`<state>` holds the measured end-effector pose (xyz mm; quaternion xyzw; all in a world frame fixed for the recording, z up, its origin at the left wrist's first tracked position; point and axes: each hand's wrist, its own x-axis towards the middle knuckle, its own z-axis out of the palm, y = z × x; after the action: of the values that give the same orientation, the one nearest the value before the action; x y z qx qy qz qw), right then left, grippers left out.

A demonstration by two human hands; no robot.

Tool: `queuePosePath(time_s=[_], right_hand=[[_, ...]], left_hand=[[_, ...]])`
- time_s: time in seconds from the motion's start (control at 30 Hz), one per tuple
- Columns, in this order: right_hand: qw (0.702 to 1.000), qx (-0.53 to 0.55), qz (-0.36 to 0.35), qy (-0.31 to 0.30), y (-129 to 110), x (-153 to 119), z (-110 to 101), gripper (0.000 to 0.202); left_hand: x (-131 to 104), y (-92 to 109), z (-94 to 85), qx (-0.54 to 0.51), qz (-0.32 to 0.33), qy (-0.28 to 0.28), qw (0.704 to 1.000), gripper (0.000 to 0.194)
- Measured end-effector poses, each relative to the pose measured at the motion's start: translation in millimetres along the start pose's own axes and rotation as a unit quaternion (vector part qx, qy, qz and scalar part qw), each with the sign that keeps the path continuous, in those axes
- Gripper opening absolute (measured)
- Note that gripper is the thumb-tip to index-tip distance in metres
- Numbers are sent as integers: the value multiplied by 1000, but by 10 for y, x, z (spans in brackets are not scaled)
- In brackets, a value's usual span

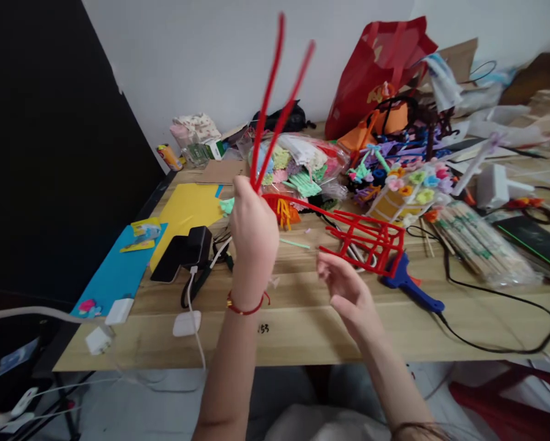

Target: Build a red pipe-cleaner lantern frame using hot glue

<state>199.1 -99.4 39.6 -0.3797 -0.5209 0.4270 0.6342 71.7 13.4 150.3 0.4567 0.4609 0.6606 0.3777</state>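
Observation:
Two long red pipe cleaners (275, 131) stick up out of my left hand (255, 226), which is closed around their lower part. A red strand also runs from beside this hand toward a red pipe-cleaner lattice (371, 245); I cannot tell whether they are joined. The lattice is an open, cage-like frame with several loose ends pointing left. My right hand (346, 291) is just below those ends, with thumb and fingers apart and nothing seen between them. Under the lattice's right end lies a blue glue gun (415, 288), and scissors partly show behind the lattice.
Bagged pastel pipe cleaners (297, 165) lie at the back, beside a red bag (376, 67). A white holder with small flowers (410, 190) and packed wooden sticks (481, 242) stand right. Yellow paper (187, 205), a black charger (196, 246) and cables are left. The glue gun's cord loops along the right front.

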Motion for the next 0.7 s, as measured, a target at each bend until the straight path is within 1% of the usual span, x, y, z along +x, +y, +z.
queuePosePath(time_s=[0.03, 0.07, 0.1, 0.13, 0.17, 0.2, 0.23, 0.27, 0.33, 0.37, 0.43, 0.5, 0.53, 0.6, 0.63, 0.7], right_hand=[[998, -48, -23, 21, -63, -45, -89, 49], [992, -101, -49, 63, -114, -88, -181, 41], [977, -152, -75, 127, -148, -124, -277, 36], [952, -196, -104, 213, -158, -150, -381, 36], [915, -234, -130, 302, -141, -167, -493, 41], [880, -267, -137, 367, -100, -174, -609, 50], [856, -306, -122, 398, -38, -173, -726, 60], [840, -343, -100, 409, 38, -166, -837, 68], [838, -379, -50, 390, 203, -136, -1018, 82], [843, -391, -29, 369, 275, -113, -1078, 85], [863, -394, -11, 315, 365, -50, -1130, 75], [874, -400, -30, 274, 358, 45, -1105, 56], [871, -411, -50, 265, 318, 105, -1073, 46], [853, -446, -96, 253, 187, 248, -987, 33], [845, -462, -116, 241, 108, 327, -937, 29], [833, -495, -155, 193, -36, 491, -831, 30]], left_hand=[[53, -51, -46, -15, -2, 4, 1000, 25], [110, -113, -91, -41, -11, -3, 999, 25], [167, -186, -132, -75, -30, -9, 997, 26], [219, -267, -166, -116, -65, -11, 991, 26], [264, -352, -193, -164, -110, -9, 980, 26], [298, -438, -214, -215, -163, -11, 963, 26], [320, -521, -229, -264, -222, -16, 938, 27], [328, -600, -240, -303, -280, -25, 910, 28], [310, -738, -254, -319, -338, -44, 885, 29], [288, -797, -258, -317, -355, -53, 878, 30], [231, -892, -264, -310, -374, -64, 872, 30], [175, -961, -273, -302, -379, -67, 872, 28], [150, -988, -280, -297, -377, -66, 875, 27], [108, -1028, -307, -284, -368, -61, 883, 24], [87, -1045, -327, -277, -362, -59, 888, 23], [41, -1076, -376, -258, -347, -52, 900, 22]])
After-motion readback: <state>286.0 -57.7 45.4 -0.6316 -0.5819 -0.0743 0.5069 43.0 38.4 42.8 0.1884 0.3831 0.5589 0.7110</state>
